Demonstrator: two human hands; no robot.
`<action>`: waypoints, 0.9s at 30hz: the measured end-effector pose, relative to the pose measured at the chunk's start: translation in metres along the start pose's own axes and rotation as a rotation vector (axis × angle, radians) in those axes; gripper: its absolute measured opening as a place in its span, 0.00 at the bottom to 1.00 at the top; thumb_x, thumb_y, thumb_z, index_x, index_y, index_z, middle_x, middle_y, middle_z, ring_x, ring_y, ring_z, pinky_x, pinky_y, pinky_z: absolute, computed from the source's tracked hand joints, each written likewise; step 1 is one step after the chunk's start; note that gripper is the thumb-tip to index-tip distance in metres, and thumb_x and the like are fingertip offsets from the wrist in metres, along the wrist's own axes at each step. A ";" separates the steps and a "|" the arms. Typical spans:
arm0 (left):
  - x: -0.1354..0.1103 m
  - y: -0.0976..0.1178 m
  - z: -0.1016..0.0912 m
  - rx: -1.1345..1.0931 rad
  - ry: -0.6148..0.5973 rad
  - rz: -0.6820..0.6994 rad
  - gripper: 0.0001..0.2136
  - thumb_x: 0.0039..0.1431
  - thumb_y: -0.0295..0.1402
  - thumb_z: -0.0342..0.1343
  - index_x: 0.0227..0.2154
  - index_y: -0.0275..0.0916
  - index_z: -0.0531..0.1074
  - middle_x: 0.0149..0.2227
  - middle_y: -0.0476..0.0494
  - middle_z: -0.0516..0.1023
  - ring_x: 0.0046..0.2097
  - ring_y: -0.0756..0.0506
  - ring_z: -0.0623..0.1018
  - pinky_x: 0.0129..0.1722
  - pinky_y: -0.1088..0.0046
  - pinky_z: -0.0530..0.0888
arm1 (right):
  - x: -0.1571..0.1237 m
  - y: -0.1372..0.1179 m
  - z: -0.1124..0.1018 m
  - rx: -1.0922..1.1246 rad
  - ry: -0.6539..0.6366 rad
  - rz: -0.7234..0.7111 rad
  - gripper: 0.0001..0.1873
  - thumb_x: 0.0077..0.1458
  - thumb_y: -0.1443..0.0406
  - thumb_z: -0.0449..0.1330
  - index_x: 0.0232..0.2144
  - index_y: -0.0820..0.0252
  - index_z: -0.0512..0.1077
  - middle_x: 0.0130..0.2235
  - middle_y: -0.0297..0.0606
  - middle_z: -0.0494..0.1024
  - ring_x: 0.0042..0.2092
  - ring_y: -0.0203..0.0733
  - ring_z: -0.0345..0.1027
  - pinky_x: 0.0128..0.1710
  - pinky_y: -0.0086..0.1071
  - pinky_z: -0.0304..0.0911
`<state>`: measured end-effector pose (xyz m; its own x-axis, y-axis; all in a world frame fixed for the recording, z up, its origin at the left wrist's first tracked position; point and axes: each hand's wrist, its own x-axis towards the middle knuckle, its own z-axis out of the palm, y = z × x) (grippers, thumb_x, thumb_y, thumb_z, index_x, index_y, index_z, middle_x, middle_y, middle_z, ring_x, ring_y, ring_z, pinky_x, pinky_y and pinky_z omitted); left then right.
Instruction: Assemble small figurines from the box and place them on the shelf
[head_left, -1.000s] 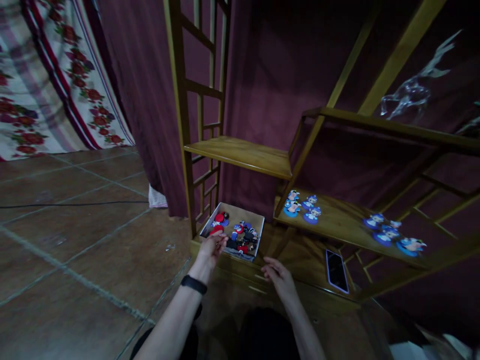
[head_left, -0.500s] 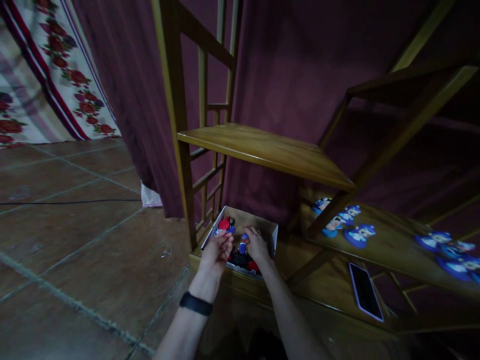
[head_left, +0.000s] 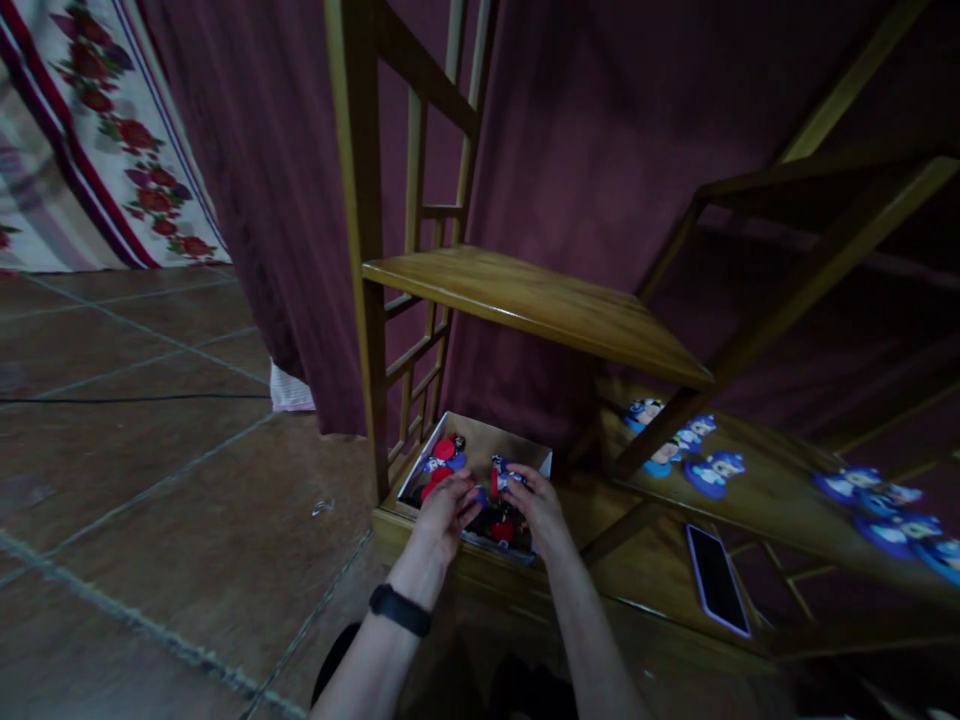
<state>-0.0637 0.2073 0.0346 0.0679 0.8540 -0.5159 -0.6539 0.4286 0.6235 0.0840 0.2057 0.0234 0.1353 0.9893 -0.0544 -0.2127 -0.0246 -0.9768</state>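
A shallow cardboard box [head_left: 525,447] sits on the lowest shelf board and holds several small red, blue and black figurines [head_left: 444,450]. Both of my hands reach over it. The fingers of my right hand [head_left: 541,510] pinch a small blue, white and red figurine [head_left: 501,478] above the box's floor. My left hand [head_left: 448,508], with a dark band on its wrist, has its fingers curled beside it. At its fingertips is a small blue piece [head_left: 481,496], partly covered by them; its kind is unclear.
Blue-and-white figurines on round bases [head_left: 715,472] stand on the shelf to the right. A phone [head_left: 718,580] lies on the lower board. A wooden shelf board [head_left: 540,300] juts out above the box, beside an upright post [head_left: 365,330]. A dark cable [head_left: 135,399] crosses the tiled floor.
My right hand has lifted a figurine from the box and turned it sideways. The left hand has shifted slightly right and lower, uncovering more red pieces at the box's left side.
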 end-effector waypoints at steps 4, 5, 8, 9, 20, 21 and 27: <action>-0.005 -0.015 0.014 0.044 -0.136 0.032 0.08 0.47 0.26 0.59 0.32 0.34 0.72 0.29 0.43 0.76 0.30 0.49 0.76 0.33 0.70 0.73 | -0.008 -0.002 0.004 -0.278 -0.018 -0.110 0.15 0.43 0.60 0.60 0.37 0.57 0.71 0.37 0.35 0.75 0.39 0.40 0.68 0.41 0.34 0.63; -0.006 -0.018 0.017 0.044 -0.146 0.062 0.06 0.46 0.25 0.59 0.30 0.33 0.73 0.28 0.43 0.76 0.30 0.49 0.76 0.33 0.71 0.73 | -0.008 -0.001 0.006 -0.361 -0.027 -0.150 0.14 0.44 0.61 0.59 0.37 0.56 0.71 0.37 0.35 0.75 0.39 0.40 0.67 0.42 0.34 0.63; -0.005 -0.022 0.021 0.039 -0.139 0.149 0.01 0.46 0.23 0.59 0.25 0.31 0.73 0.25 0.44 0.76 0.28 0.49 0.75 0.33 0.74 0.72 | -0.008 -0.001 0.014 -0.585 -0.021 -0.262 0.11 0.46 0.63 0.57 0.35 0.55 0.71 0.37 0.34 0.75 0.40 0.40 0.67 0.43 0.34 0.61; -0.004 -0.023 0.022 0.040 -0.135 0.161 0.00 0.46 0.23 0.59 0.23 0.31 0.73 0.24 0.44 0.76 0.27 0.49 0.75 0.33 0.74 0.72 | -0.009 -0.002 0.016 -0.643 -0.007 -0.283 0.10 0.46 0.64 0.56 0.34 0.54 0.71 0.37 0.34 0.75 0.40 0.41 0.67 0.43 0.34 0.61; 0.016 -0.001 0.003 -0.090 0.016 0.126 0.06 0.52 0.19 0.50 0.24 0.34 0.67 0.25 0.45 0.73 0.29 0.50 0.76 0.35 0.67 0.77 | -0.003 -0.013 0.006 -0.126 0.124 -0.128 0.14 0.43 0.61 0.60 0.35 0.57 0.71 0.36 0.35 0.75 0.37 0.40 0.68 0.39 0.33 0.64; 0.016 0.002 0.003 -0.094 -0.003 0.131 0.07 0.52 0.18 0.50 0.24 0.34 0.67 0.26 0.45 0.73 0.31 0.49 0.76 0.36 0.67 0.77 | -0.002 -0.013 0.003 0.001 0.132 -0.088 0.14 0.43 0.61 0.60 0.35 0.58 0.71 0.37 0.36 0.75 0.38 0.40 0.68 0.40 0.34 0.64; 0.018 0.001 0.001 -0.070 -0.018 0.006 0.06 0.48 0.17 0.55 0.27 0.33 0.69 0.27 0.42 0.76 0.32 0.48 0.78 0.31 0.74 0.76 | -0.003 -0.005 0.001 0.304 0.106 0.102 0.12 0.38 0.63 0.64 0.29 0.59 0.71 0.34 0.37 0.76 0.36 0.38 0.70 0.36 0.32 0.66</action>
<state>-0.0623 0.2230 0.0268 0.0773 0.8617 -0.5014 -0.7054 0.4027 0.5833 0.0837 0.2029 0.0281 0.1949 0.9631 -0.1858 -0.5069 -0.0633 -0.8597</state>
